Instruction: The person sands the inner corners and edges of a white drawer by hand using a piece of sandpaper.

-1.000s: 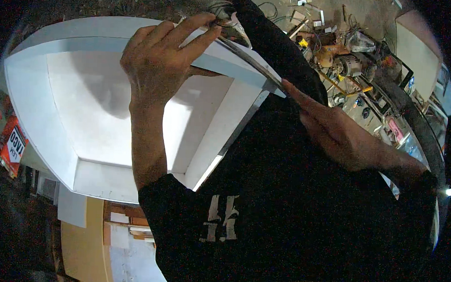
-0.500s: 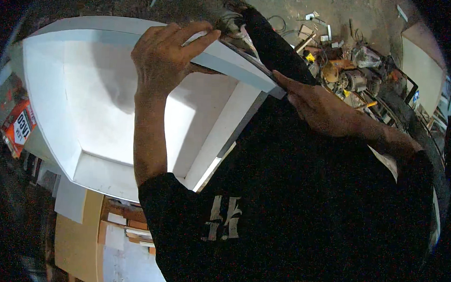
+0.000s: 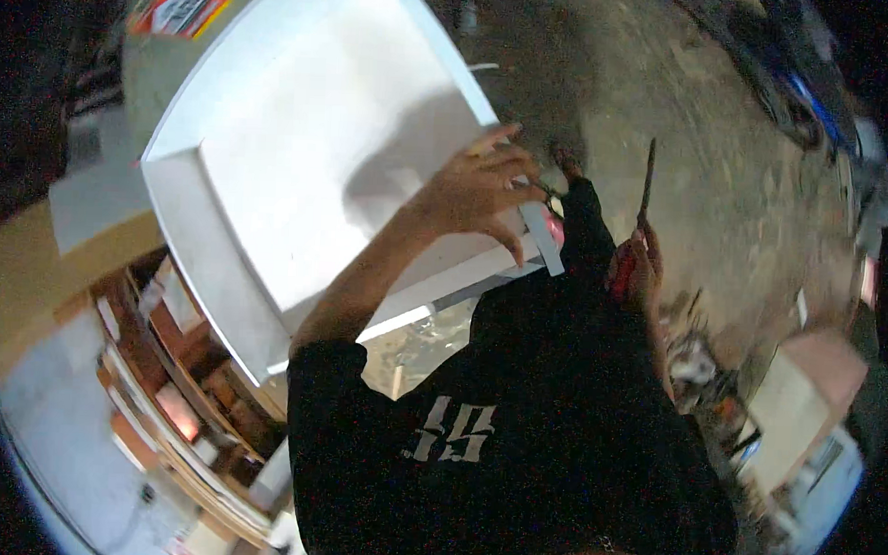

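Note:
A large white open box (image 3: 282, 164), like a shallow drawer with a curved side, lies tilted in front of me to the left. My left hand (image 3: 477, 186) is hooked over its right rim, the fingers across the edge and the thumb apart on the inner side. A narrow grey-white edge strip (image 3: 543, 240) runs on below that hand to the box's near corner. My right hand (image 3: 642, 265), away from the box, is closed round the red handle of a slim dark tool that looks like a file (image 3: 648, 182). Its blade points up and away from me.
An orange-and-white packet (image 3: 184, 9) lies beyond the box. Left of me are a tan board (image 3: 63, 264) and a shelf holding wood offcuts (image 3: 175, 415). Clutter (image 3: 695, 365) and a pale panel (image 3: 801, 412) stand at the right on the concrete floor (image 3: 704, 120).
My view has turned, so the box appears rotated. My right hand has left the box's corner and now shows the file-like tool raised. My left hand sits nearer the corner.

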### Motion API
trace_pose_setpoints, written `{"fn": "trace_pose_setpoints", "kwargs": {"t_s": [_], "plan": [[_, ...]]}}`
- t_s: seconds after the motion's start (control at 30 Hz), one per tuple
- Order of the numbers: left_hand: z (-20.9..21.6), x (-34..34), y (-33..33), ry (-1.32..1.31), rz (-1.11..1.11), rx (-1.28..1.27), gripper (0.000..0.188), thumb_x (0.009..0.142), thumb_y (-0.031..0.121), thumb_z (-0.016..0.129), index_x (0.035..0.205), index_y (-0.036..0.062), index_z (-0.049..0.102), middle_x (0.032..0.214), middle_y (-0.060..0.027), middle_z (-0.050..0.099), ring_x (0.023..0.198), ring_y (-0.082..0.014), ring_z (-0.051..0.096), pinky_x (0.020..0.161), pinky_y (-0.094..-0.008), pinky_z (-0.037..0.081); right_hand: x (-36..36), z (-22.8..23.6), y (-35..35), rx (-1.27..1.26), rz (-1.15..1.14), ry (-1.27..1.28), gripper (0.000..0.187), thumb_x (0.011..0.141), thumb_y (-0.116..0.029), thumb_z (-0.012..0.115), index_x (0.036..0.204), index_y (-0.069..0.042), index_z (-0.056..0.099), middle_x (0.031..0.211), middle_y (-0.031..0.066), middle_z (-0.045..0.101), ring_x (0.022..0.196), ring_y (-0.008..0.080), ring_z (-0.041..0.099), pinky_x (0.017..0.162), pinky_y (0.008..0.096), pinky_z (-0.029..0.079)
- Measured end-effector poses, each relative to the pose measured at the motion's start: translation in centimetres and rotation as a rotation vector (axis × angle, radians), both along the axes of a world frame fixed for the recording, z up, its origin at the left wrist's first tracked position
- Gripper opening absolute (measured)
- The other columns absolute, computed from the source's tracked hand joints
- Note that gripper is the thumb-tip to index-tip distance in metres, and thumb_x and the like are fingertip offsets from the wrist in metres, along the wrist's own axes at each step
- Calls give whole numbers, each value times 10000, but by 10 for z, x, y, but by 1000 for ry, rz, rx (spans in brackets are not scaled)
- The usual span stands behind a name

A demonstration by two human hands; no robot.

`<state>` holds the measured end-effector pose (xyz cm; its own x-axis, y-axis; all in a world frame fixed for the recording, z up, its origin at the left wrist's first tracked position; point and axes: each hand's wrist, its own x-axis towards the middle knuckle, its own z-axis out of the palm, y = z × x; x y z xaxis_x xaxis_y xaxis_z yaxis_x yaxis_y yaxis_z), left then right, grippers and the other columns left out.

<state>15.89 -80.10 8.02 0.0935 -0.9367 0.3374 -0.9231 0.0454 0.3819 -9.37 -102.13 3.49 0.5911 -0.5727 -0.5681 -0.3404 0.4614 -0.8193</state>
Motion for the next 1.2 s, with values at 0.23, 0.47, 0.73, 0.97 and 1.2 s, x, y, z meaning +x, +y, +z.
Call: {"fn": "trace_pose_setpoints", "kwargs": {"t_s": [0.23, 0.47, 0.73, 0.97, 1.2], "plan": [[8, -76, 4, 1, 303, 54, 519, 754, 615, 741, 992, 155, 742, 1093, -27, 678, 1166, -221, 603, 1127, -448, 425, 96, -15, -48, 187, 437, 31, 522, 1037, -305, 559, 1455, -23, 422, 720, 39, 561, 526, 133, 560, 450, 299, 488], [36, -149, -50, 194, 1348, -19, 390, 840, 288, 781, 1180, 114, 701, 1128, -83, 714, 1107, -269, 673, 908, -417, 576, 176, -72, -136, -75, 630, -87, 541, 1043, -341, 540, 1496, -77, 407, 825, 28, 556, 583, 107, 521, 510, 306, 505], [19, -187, -96, 459, 1908, -33, 360, 865, 218, 746, 1178, 50, 688, 1043, -184, 733, 891, -319, 742, 756, -412, 590, 231, -67, -202, 19, 765, -119, 544, 1047, -345, 527, 1515, -114, 374, 797, 32, 534, 566, 125, 531, 461, 332, 504], [16, -160, -108, 330, 2120, 124, 309, 824, 364, 778, 906, 68, 743, 790, -150, 732, 722, -325, 732, 653, -411, 580, 223, -71, -202, 91, 771, -21, 516, 1047, -314, 535, 1493, -102, 388, 774, 35, 516, 559, 136, 541, 466, 331, 504], [29, -129, -108, 319, 2149, 94, 390, 831, 468, 757, 984, 109, 773, 830, -95, 759, 721, -255, 742, 657, -377, 583, 207, -134, -216, 137, 825, -60, 451, 1047, -311, 529, 1426, -84, 435, 794, 34, 518, 566, 141, 529, 483, 313, 480]]}}
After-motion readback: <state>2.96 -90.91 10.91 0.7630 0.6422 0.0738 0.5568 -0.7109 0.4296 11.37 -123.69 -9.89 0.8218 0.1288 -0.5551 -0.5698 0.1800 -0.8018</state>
